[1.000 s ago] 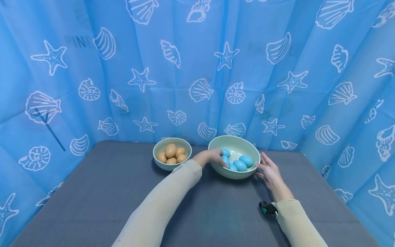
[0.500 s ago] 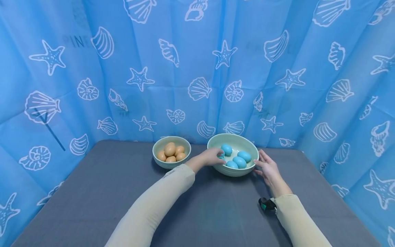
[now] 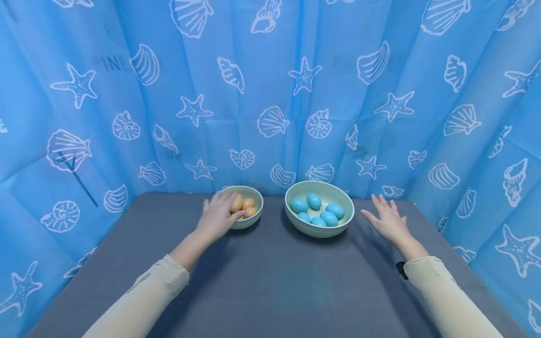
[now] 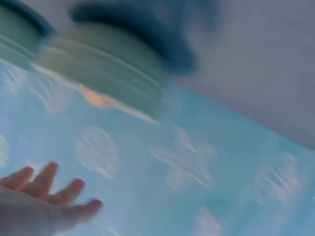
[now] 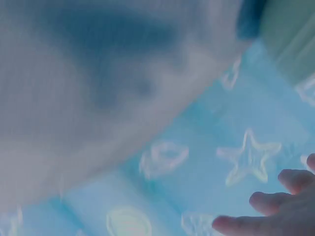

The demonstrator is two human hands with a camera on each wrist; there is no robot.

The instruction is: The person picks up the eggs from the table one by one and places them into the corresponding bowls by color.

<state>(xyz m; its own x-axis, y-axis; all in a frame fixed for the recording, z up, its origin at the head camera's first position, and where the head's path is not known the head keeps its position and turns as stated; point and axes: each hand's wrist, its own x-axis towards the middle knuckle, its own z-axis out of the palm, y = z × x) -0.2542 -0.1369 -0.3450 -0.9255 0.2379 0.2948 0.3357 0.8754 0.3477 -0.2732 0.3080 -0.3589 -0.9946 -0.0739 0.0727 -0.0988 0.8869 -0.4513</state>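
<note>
My left hand (image 3: 216, 217) is spread beside the smaller green bowl (image 3: 258, 213), overlapping its left part in the head view. Brown eggs (image 3: 248, 203) show in that bowl, some hidden behind the fingers. To the right stands a larger pale green bowl (image 3: 319, 231) with several blue eggs (image 3: 328, 218) inside. Off that bowl's right side, my right hand (image 3: 390, 223) is held with its fingers spread and nothing in them. The left wrist view is blurred; the left hand's fingers (image 4: 64, 194) lie apart from the small bowl (image 4: 106, 64) there.
A grey cloth-covered table (image 3: 270, 281) bears both bowls near its far edge. Behind and around it hangs a blue curtain (image 3: 270, 94) printed with white shells and starfish. A black strap (image 3: 402, 270) sits at the right wrist.
The left hand has left the larger bowl and moved left to the smaller one; a blue egg at its fingers now lies in the larger bowl. The right hand has let go of the rim.
</note>
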